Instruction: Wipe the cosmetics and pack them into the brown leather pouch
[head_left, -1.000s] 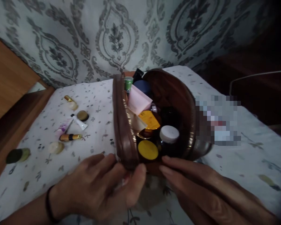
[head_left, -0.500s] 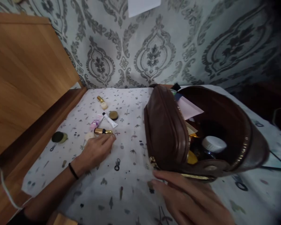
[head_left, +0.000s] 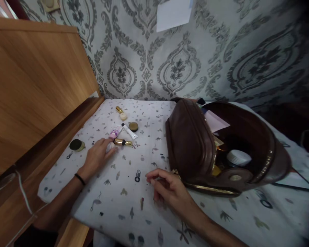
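My left hand [head_left: 96, 155], a black band on its wrist, has its thumb and fingers closed about a small whitish round container [head_left: 110, 147], partly hidden by them. Just beyond its fingertips lie a gold-and-black cosmetic tube [head_left: 122, 142], a pink-and-purple tube [head_left: 115, 132] and a white tube [head_left: 130, 131] with a black cap. My right hand [head_left: 170, 188] hovers at the near left corner of an open brown leather bag [head_left: 190, 137]. Its fingers are curled in, thumb near the index finger, with nothing visible between them.
A small round olive-lidded jar [head_left: 133, 126], a gold lipstick-like tube [head_left: 119, 109] beside a cream round piece [head_left: 123, 116], and a dark-lidded jar [head_left: 77, 145] rest on the patterned cloth [head_left: 128, 209]. A white-lidded jar [head_left: 238, 158] sits inside the bag. A wooden panel [head_left: 41, 68] stands left.
My right hand has moved left along the bag's near side, its fingers going from stretched to curled. My left hand has closed around the whitish container. The view has shifted slightly.
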Demonstrator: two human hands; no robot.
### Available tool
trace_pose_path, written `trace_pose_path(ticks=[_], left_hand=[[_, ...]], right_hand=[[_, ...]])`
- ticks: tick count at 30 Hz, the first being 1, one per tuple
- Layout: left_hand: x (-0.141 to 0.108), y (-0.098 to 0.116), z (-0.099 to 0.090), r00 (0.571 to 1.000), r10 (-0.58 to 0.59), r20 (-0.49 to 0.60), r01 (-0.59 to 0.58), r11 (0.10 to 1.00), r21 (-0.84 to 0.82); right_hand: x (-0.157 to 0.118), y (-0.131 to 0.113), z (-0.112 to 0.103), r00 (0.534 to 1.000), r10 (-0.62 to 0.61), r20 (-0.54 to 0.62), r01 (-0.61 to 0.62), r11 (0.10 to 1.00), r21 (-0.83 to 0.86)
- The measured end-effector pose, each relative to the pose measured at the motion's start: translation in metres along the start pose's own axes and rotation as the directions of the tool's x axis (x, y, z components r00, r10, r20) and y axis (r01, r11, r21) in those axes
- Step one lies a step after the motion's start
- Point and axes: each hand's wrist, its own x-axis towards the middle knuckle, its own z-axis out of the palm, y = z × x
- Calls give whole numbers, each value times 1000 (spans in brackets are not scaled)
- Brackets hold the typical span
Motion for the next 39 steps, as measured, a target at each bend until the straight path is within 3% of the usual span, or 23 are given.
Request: trace_pose_path(ticks=[2,5,9,13,15,18,21,24,27,30,32,34,36,39], left_hand=[[-3,4,3,999,14,-34,-13,1000,26],[-6,16,-5,992,44,-120,-55,994,-95],[-18,65,-19,968,195,-156,-234,928,-290],[-26,117,-20,853,487,-188,-521,771,-367],[-25,128,-15,785,583,-209,-618,718,-321],[-20,129,-6,744,629,-225,-666,676,-316],[-17,126,5,775,573,-266,-623,625,-471],[-17,125,16,875,432,-216,-453,578,-679],[-16,123,21,972,192,-139,-223,546,-807],[-16,120,22,988,36,-150,-147,523,-839],[-20,119,22,963,123,-241,-268,544,-795],[-25,121,22,893,315,-320,-447,552,-704],[-30,123,23,850,429,-306,-515,552,-655],[-33,127,25,925,350,-150,-339,576,-744]], right_hand=[[0,2,4,1000,23,-1,-23,998,54],[-3,2,8,998,62,16,-64,991,116],[-4,-2,14,996,80,35,-87,921,379],[-4,-1,19,995,68,79,-103,725,681],[-4,0,19,992,62,114,-126,653,747],[-4,0,15,989,84,123,-149,617,773],[-1,-1,11,992,98,84,-127,628,768],[2,0,8,994,98,38,-94,654,751],[4,1,8,996,79,-38,-27,682,731],[4,2,9,993,63,-100,23,729,684],[3,2,11,991,47,-126,45,767,640],[2,4,13,987,1,-160,91,816,571],[1,5,14,976,-76,-202,163,874,459],[-4,7,12,928,-263,-264,310,938,154]])
